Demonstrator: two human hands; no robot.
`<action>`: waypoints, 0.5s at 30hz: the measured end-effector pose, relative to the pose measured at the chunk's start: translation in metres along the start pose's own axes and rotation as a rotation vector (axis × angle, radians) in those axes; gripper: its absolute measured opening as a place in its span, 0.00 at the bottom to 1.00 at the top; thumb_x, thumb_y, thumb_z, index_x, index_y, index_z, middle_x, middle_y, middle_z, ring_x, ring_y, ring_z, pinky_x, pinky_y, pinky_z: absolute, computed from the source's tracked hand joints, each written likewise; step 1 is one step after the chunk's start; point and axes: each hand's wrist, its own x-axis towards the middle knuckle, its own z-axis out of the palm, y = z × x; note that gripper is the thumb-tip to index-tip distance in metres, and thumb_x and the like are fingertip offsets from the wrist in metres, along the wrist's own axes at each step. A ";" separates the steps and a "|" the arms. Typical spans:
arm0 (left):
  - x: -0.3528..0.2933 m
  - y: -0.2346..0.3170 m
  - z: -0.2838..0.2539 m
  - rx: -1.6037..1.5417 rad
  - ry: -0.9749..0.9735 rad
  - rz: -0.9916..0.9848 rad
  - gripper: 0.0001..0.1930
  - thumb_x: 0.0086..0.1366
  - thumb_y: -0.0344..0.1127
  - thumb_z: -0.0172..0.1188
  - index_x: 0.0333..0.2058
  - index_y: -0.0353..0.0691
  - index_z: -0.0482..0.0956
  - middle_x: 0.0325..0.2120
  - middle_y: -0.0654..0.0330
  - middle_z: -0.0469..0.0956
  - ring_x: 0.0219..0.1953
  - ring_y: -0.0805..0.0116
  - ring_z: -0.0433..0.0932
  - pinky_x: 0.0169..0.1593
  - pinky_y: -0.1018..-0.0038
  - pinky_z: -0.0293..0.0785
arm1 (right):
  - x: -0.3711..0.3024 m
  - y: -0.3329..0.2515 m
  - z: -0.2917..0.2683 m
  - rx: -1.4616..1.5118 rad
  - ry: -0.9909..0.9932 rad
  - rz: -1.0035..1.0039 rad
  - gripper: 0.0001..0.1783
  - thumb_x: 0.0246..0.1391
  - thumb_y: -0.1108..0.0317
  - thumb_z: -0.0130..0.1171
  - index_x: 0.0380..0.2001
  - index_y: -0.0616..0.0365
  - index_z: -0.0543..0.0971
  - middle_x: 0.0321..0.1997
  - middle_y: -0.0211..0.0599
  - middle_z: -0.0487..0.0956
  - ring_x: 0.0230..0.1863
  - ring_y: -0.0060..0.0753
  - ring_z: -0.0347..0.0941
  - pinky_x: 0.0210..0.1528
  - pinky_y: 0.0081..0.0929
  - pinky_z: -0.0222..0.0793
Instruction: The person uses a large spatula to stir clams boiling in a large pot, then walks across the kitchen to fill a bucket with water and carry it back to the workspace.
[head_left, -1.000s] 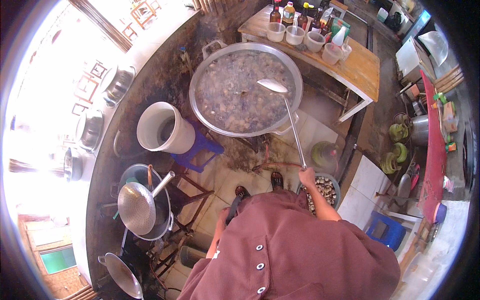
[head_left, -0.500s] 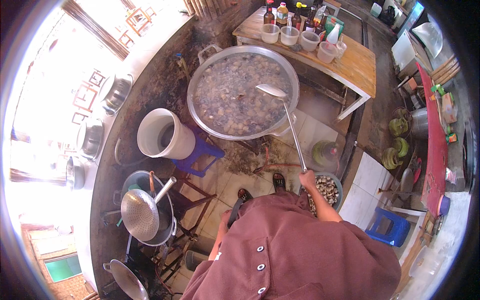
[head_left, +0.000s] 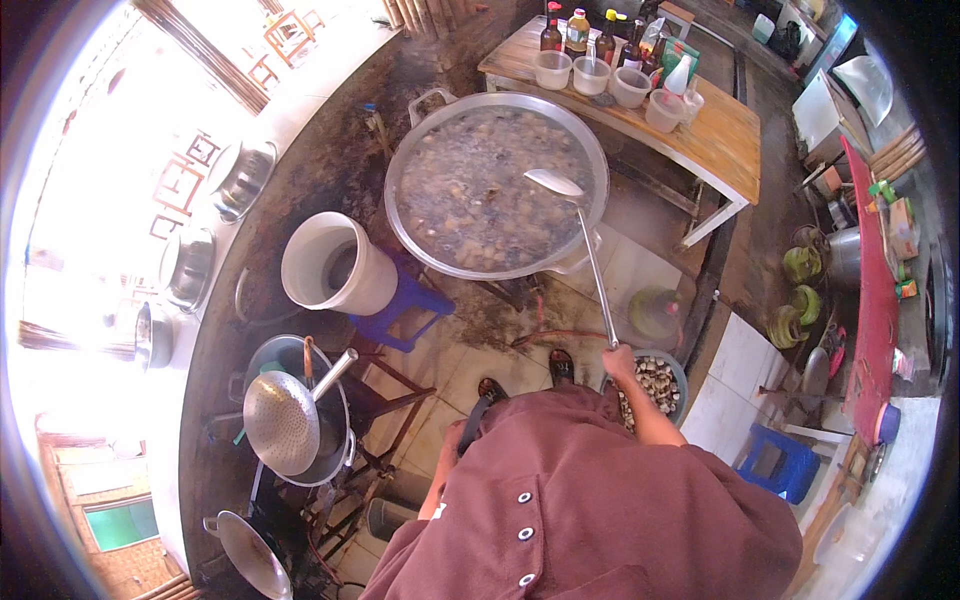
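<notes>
My right hand (head_left: 620,362) is wrapped round the end of a ladle's long metal handle. The ladle (head_left: 554,183) has its pale oval head at the right part of a wide metal pot (head_left: 396,215), over or at the liquid's surface. Cloudy, steaming liquid with many small brownish lumps (head_left: 480,190) fills this pot. Beside my left hip, my left hand (head_left: 453,437) hangs low next to a dark strap-like thing (head_left: 472,424); its fingers are mostly hidden. A basin of pale chopped pieces (head_left: 655,385) stands below my right forearm.
A white bucket (head_left: 375,280) sits on a blue stool (head_left: 405,325) left of the pot. Nearer left, a perforated strainer (head_left: 282,425) rests over a large pan. Bottles and plastic tubs crowd a wooden table (head_left: 725,125) at the back. A green gas cylinder (head_left: 655,312) stands right of the ladle handle.
The whole view has shifted slightly, so things appear a little farther right. My right hand still grips the ladle, whose place at the pot is nearly the same.
</notes>
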 end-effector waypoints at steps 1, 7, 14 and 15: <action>0.000 0.000 0.000 0.018 0.018 0.005 0.17 0.62 0.40 0.54 0.42 0.32 0.81 0.32 0.57 0.82 0.33 0.69 0.79 0.38 0.72 0.75 | 0.000 0.000 0.000 -0.002 -0.008 -0.006 0.23 0.47 0.58 0.57 0.33 0.74 0.78 0.36 0.67 0.78 0.43 0.62 0.76 0.45 0.48 0.71; -0.004 0.004 0.001 0.064 0.012 -0.004 0.17 0.62 0.39 0.53 0.41 0.32 0.82 0.31 0.58 0.82 0.32 0.68 0.79 0.37 0.73 0.75 | -0.002 -0.001 0.001 0.027 0.066 -0.017 0.21 0.46 0.58 0.57 0.27 0.72 0.79 0.29 0.67 0.77 0.38 0.65 0.76 0.40 0.48 0.71; -0.008 0.005 0.006 -0.060 0.029 -0.118 0.17 0.63 0.38 0.51 0.41 0.33 0.81 0.30 0.59 0.81 0.30 0.70 0.79 0.36 0.73 0.75 | -0.005 -0.001 -0.002 0.028 0.057 -0.046 0.21 0.44 0.60 0.58 0.26 0.74 0.78 0.28 0.67 0.77 0.38 0.64 0.77 0.39 0.48 0.71; -0.008 0.006 0.006 -0.056 0.034 -0.115 0.16 0.63 0.38 0.50 0.41 0.33 0.81 0.29 0.59 0.81 0.30 0.70 0.79 0.36 0.74 0.75 | -0.005 -0.001 -0.002 0.046 0.044 -0.054 0.21 0.44 0.60 0.59 0.26 0.74 0.78 0.28 0.67 0.77 0.38 0.64 0.77 0.39 0.48 0.71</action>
